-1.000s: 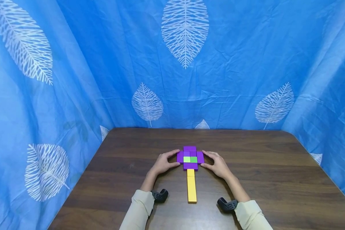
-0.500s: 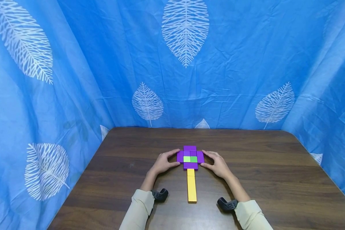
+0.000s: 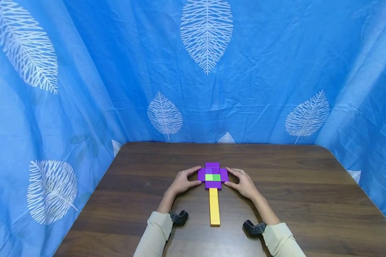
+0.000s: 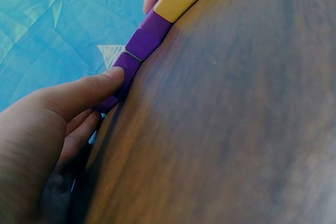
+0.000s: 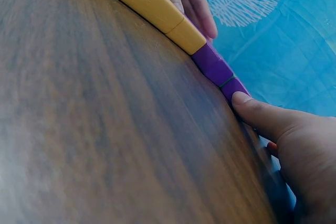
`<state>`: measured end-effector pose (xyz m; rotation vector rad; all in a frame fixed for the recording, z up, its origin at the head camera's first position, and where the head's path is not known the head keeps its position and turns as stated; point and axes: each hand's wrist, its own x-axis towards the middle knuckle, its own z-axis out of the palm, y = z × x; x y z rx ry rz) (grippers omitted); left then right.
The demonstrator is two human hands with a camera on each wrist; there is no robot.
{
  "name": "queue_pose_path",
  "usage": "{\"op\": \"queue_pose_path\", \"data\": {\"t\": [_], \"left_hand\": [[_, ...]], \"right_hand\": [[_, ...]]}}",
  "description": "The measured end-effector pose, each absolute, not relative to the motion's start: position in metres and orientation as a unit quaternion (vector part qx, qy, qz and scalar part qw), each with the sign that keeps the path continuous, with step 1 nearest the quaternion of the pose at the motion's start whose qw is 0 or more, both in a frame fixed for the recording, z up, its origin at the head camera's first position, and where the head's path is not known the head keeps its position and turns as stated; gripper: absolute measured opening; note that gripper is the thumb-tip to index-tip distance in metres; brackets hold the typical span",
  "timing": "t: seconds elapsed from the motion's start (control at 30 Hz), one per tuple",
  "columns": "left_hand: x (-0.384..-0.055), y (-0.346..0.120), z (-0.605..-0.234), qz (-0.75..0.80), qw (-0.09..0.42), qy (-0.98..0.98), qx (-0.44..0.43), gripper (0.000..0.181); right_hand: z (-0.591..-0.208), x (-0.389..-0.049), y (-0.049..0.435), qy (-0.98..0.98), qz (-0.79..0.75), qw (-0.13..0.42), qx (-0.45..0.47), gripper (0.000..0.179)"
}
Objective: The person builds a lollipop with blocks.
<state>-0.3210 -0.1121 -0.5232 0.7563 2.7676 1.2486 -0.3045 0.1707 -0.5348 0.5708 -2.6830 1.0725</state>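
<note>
Flat on the table lies a flower-like figure of coloured blocks. My left hand point(image 3: 181, 182) pinches the left purple block point(image 3: 201, 174) between thumb and fingers, thumb at its near end, as the left wrist view shows. Mirroring it, my right hand point(image 3: 245, 184) holds the right purple block point(image 3: 224, 175) the same way. Between them sit a light green block point(image 3: 209, 177), a darker green block point(image 3: 216, 177) and two small purple pieces point(image 3: 212, 171). One purple block point(image 3: 212, 165) lies beyond these, another point(image 3: 213, 185) on the near side. A yellow strip point(image 3: 214, 210) with a short yellow piece point(image 3: 213, 192) runs toward me.
The dark wooden table point(image 3: 122, 200) ends at a blue curtain point(image 3: 257, 71) with white leaf prints, behind and at both sides. Black wrist devices sit at both wrists, the left one point(image 3: 179, 218) and the right one point(image 3: 254, 228).
</note>
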Motion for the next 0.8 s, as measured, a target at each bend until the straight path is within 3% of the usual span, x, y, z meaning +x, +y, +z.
{"op": "queue_pose_path", "data": {"t": [0.8], "left_hand": [[-0.3224, -0.1127, -0.5239, 0.39, -0.012, 0.885, 0.255, 0.064]], "right_hand": [[-0.5326, -0.3031, 0.1708, -0.914, 0.34, 0.094, 0.202, 0.065]]}}
